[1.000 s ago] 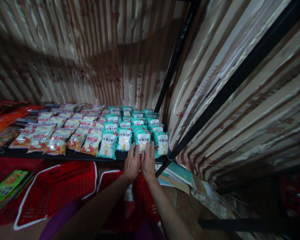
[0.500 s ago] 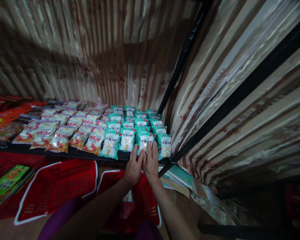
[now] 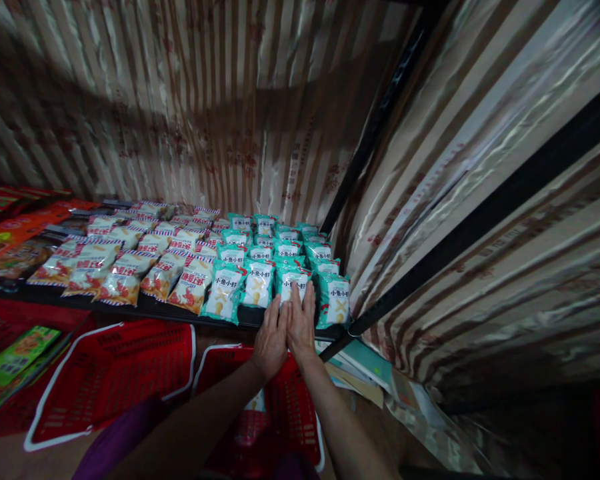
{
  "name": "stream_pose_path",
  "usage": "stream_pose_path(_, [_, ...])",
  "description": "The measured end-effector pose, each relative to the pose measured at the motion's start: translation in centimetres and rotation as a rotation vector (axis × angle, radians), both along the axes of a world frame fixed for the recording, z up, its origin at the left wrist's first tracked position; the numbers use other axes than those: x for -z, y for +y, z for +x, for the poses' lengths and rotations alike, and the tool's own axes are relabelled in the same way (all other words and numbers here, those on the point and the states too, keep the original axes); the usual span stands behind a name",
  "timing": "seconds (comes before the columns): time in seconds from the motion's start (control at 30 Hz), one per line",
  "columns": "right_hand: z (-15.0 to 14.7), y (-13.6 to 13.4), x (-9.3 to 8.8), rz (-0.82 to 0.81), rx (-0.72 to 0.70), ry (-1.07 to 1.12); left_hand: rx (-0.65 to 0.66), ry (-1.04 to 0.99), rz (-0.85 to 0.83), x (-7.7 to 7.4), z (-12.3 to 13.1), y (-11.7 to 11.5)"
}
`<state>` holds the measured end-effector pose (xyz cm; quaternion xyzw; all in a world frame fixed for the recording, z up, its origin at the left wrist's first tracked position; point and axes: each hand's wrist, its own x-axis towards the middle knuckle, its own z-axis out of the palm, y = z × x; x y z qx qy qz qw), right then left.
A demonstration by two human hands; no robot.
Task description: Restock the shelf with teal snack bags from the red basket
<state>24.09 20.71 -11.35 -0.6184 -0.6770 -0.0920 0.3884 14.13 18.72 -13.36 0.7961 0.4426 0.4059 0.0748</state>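
Observation:
Rows of small teal-and-white snack bags fill the right end of a black shelf (image 3: 145,312). Against the lower front of one teal snack bag (image 3: 294,279) lies my right hand (image 3: 301,325), its fingers stretched out and flat. My left hand (image 3: 273,339) is right beside it, fingers extended, at the same bag's lower left edge. The two hands touch along their inner sides. To the right leans another teal snack bag (image 3: 334,300), and to the left stands a third teal bag (image 3: 259,283). My fingers cover the lower part of the middle bag.
Left of the teal bags are orange-and-white snack bags (image 3: 127,275), then orange packets (image 3: 25,227). Below the shelf sit two red baskets (image 3: 125,363), one under my arms with a bag inside. A black post (image 3: 375,313) and striped sheeting bound the right side.
The view has shifted slightly. Both hands stay against the same teal bag, and my left fingers lie a little closer to my right hand.

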Motion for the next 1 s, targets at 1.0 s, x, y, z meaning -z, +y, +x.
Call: stream_pose_path(1.0, [0.8,-0.3,0.8,0.031,0.04,-0.025,0.088,-0.048,-0.001,0.7,0.0,0.3])
